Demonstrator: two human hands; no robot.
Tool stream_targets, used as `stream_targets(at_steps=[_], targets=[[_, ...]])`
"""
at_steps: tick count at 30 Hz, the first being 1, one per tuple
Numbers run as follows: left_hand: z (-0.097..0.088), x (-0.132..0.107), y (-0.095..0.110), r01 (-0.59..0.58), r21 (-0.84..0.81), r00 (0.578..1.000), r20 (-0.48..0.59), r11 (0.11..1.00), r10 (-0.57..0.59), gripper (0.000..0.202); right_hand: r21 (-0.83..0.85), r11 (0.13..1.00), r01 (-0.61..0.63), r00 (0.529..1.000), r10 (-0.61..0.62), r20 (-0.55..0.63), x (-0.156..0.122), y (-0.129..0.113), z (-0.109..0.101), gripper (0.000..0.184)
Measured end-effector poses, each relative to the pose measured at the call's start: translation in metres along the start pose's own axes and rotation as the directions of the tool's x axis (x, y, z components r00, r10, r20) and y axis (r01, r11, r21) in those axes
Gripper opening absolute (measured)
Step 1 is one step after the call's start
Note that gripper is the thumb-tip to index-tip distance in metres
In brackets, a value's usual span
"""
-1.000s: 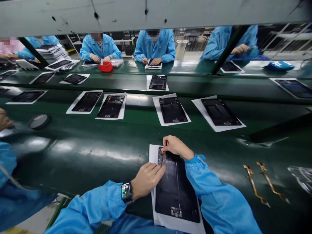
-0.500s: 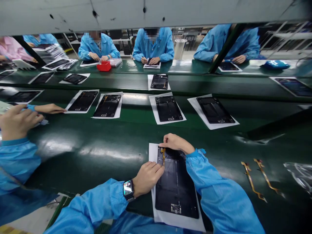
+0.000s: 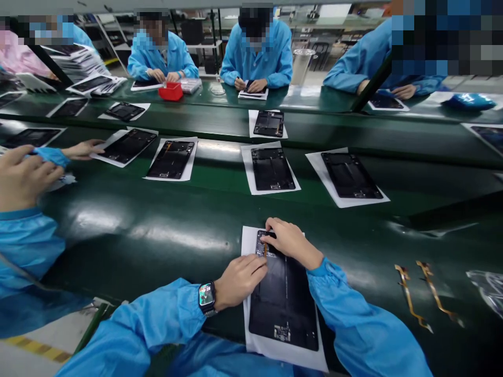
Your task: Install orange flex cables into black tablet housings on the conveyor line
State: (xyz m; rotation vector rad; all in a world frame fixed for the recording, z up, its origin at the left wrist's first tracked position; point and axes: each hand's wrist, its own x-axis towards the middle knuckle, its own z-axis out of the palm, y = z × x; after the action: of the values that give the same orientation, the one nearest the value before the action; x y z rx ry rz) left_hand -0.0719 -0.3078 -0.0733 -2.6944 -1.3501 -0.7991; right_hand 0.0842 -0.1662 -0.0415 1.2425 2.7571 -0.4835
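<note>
Black tablet-shaped panel [image 3: 283,303], flat, round-cornered, matt with a faint lengthwise seam; lies lower centre of the frame on a white paper sheet [image 3: 288,358], slightly askew. Orange ribbon strip [image 3: 265,248], thin and flexible, at the panel's upper left corner.

Left hand [image 3: 241,280], with square-faced watch [image 3: 206,296] on a dark band: fingers bunched and bent, tips at the strip's lower end; whether they press or pinch cannot be told.

Right hand [image 3: 291,243], cuffed in blue cloth: fingers curled over the panel's top edge, thumb tip at the strip's upper end; grip cannot be made out.

Two loose ribbon strips [image 3: 412,298], slender, kinked, lower right of the frame, side by side. Clear plastic film [image 3: 487,290], crumpled, far right. Green counter [image 3: 157,225], smooth and glossy. Co-worker's hand [image 3: 84,150], left of frame, touching a papered panel [image 3: 128,146].
</note>
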Motion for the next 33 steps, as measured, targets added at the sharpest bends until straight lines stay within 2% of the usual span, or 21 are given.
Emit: stream_targets(at_steps=[4,12,27,33], targets=[[0.003,-0.003,-0.001,-0.033,0.014,0.999,-0.033,0.999,0.034,0.021,-0.030,0.999,0.016,0.999,-0.017,-0.036,-0.003,0.001,0.000,0.023],[0.005,-0.005,-0.001,-0.020,-0.013,0.999,0.050,1.000,0.021,0.022,0.073,0.994,-0.077,0.997,0.079,-0.021,0.001,0.010,0.003,0.029],[0.000,-0.001,0.001,-0.060,0.031,0.986,0.158,0.998,0.054,0.020,0.116,0.991,-0.073,0.997,0.077,-0.026,0.002,0.014,0.004,0.033],[-0.002,0.000,0.001,-0.067,0.022,0.986,0.153,0.998,0.063,0.020,0.104,0.992,-0.074,0.997,0.077,-0.021,0.002,0.014,0.004,0.034]])
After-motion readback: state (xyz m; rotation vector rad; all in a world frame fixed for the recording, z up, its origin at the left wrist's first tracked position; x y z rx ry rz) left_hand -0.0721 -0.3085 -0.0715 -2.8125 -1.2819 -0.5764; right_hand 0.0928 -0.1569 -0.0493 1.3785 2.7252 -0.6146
